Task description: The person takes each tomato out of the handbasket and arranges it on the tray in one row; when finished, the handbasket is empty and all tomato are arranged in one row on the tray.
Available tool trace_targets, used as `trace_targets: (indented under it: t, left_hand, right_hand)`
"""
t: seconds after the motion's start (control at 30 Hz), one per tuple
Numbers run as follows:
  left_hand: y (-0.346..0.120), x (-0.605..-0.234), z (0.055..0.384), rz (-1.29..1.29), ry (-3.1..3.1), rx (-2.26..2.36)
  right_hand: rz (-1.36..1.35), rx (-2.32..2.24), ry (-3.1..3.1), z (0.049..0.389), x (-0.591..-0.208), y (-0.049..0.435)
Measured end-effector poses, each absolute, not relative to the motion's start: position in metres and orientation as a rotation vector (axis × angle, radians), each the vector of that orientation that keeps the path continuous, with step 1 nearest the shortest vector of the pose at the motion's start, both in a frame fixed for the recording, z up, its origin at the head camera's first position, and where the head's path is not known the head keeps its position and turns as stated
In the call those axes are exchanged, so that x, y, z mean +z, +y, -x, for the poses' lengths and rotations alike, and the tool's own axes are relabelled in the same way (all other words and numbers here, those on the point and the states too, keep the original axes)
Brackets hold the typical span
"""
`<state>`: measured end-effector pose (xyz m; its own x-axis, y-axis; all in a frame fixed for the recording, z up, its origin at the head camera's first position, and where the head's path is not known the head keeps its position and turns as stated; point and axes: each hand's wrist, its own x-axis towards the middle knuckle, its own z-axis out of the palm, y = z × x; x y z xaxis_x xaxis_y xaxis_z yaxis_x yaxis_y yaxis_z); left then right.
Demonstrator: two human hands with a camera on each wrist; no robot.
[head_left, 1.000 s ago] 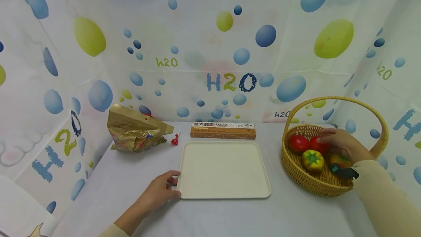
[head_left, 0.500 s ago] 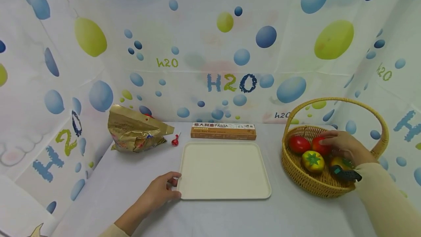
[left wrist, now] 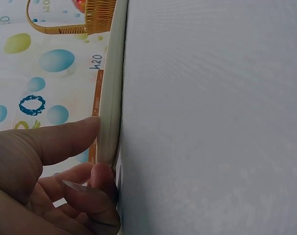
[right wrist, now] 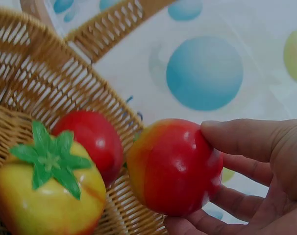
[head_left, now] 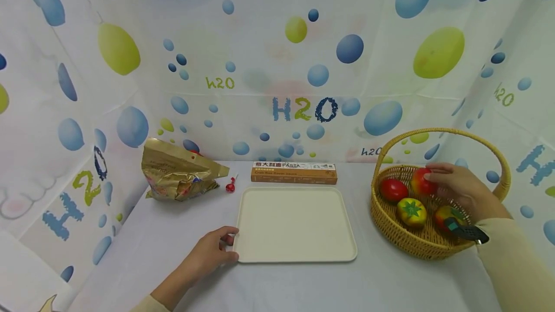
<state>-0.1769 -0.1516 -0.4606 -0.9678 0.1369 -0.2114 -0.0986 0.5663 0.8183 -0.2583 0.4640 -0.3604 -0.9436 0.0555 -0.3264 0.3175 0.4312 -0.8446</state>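
Note:
In the head view my right hand (head_left: 466, 187) is over the wicker basket (head_left: 386, 232). It pinches a red-and-yellow tomato-like fruit (right wrist: 175, 169) between thumb and fingers, near the basket's back rim. In the basket lie a plain red fruit (head_left: 393, 190), a yellow one with a green star-shaped top (head_left: 412, 212), and another red-yellow one (head_left: 446, 218) partly behind the watch strap. My left hand (head_left: 212, 249) grips the left edge of the cream tray (head_left: 295, 225) near its front corner; thumb and fingertips (left wrist: 92, 132) meet the rim.
Behind the tray lies a pasta box (head_left: 294, 172). To its left are a red-wrapped lollipop (head_left: 230, 186) and a crumpled gold candy bag (head_left: 179, 172). The basket's tall handle (head_left: 442, 130) arches beside my right hand. A printed curtain (head_left: 260, 52) stands behind the table.
My right hand has risen slightly and drawn to the right, and the red-and-yellow fruit has come up with it from among the others. The left hand and tray have stayed put.

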Motion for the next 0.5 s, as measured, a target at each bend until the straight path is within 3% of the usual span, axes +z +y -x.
trace_targets:
  t: [0.5]
  left_hand:
    - [-0.154, -0.463, 0.177, -0.058, 2.551, 1.360]
  right_hand:
    - [-0.171, -1.941, 2.176, 0.238, -0.336, 0.448]
